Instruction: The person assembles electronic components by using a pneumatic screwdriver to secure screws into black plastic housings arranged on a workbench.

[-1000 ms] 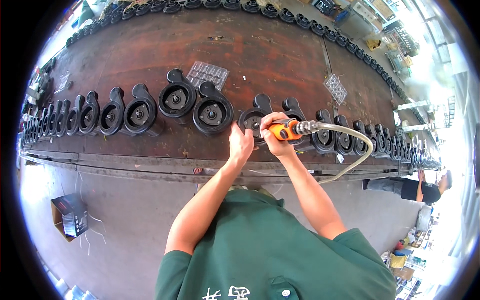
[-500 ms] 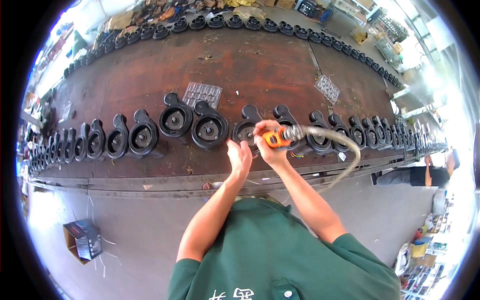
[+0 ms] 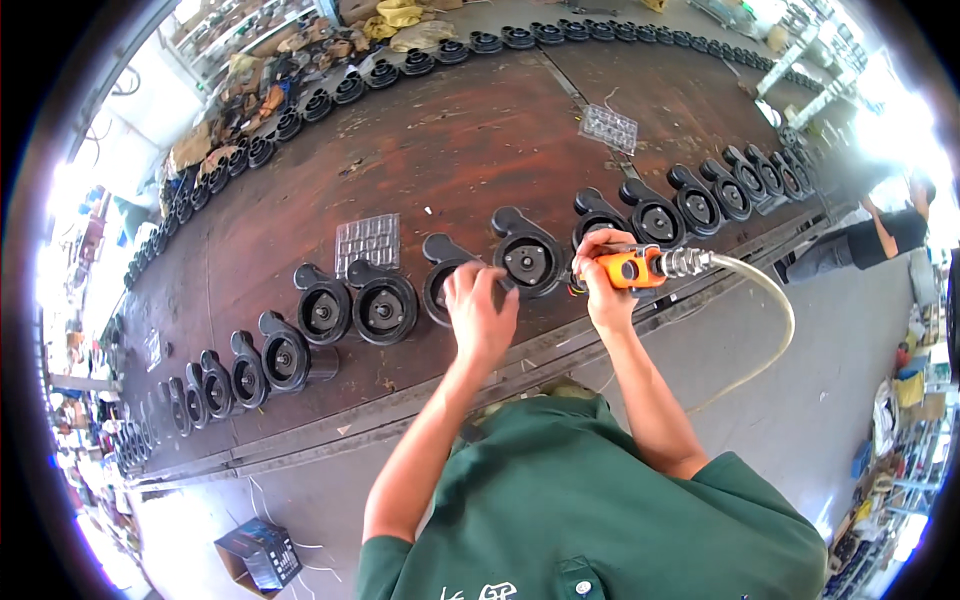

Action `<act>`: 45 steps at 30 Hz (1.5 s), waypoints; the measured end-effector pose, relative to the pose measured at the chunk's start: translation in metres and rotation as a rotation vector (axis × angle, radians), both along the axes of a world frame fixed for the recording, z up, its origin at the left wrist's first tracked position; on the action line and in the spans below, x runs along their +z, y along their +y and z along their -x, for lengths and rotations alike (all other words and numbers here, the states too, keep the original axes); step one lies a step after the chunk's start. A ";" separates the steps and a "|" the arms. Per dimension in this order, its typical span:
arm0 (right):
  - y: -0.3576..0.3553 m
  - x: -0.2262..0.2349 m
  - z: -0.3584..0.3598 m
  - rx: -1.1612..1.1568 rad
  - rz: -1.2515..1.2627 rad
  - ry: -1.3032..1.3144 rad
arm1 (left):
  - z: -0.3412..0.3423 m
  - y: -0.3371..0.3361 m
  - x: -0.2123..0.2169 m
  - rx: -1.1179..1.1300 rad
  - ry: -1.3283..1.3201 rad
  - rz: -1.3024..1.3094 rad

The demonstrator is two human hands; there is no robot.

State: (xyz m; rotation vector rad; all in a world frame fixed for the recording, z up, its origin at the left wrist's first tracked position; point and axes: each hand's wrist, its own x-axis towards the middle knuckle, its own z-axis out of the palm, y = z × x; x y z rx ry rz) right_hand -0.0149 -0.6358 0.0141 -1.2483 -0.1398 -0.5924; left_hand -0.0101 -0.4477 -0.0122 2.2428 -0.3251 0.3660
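My right hand [image 3: 606, 285] is closed around an orange air tool [image 3: 632, 268] with a metal coupling and a clear hose running off to the right. It is in front of a black round housing [image 3: 597, 218] with a side spout, partly hidden by the hand. My left hand [image 3: 482, 318], a little blurred, has its fingers and thumb apart over the near right side of another such housing [image 3: 440, 252], covering part of its dish. Whether it touches the rim I cannot tell. Between the two hands stands a third housing [image 3: 527, 262], its round open face and central shaft showing.
More black housings line the near edge of the reddish-brown table [image 3: 450, 150], with another row along its far edge. Clear plastic trays [image 3: 367, 243] lie on the tabletop. An open box [image 3: 258, 556] sits on the floor at left. Another person [image 3: 868, 240] is at the right.
The view has tilted and shifted. My right hand has moved rightward along the row with the air tool, away from my left hand, which is now over the housing it was beside.
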 end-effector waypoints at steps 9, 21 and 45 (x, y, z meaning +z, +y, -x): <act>-0.027 -0.016 -0.001 -0.042 -0.100 0.021 | -0.065 -0.017 -0.010 -0.244 0.054 -0.561; -0.015 -0.011 -0.030 -0.014 -0.142 0.030 | -0.073 -0.027 0.005 -0.210 0.182 -0.575; 0.011 -0.026 -0.112 0.109 -0.093 0.102 | -0.080 -0.038 -0.003 -0.167 0.265 -0.805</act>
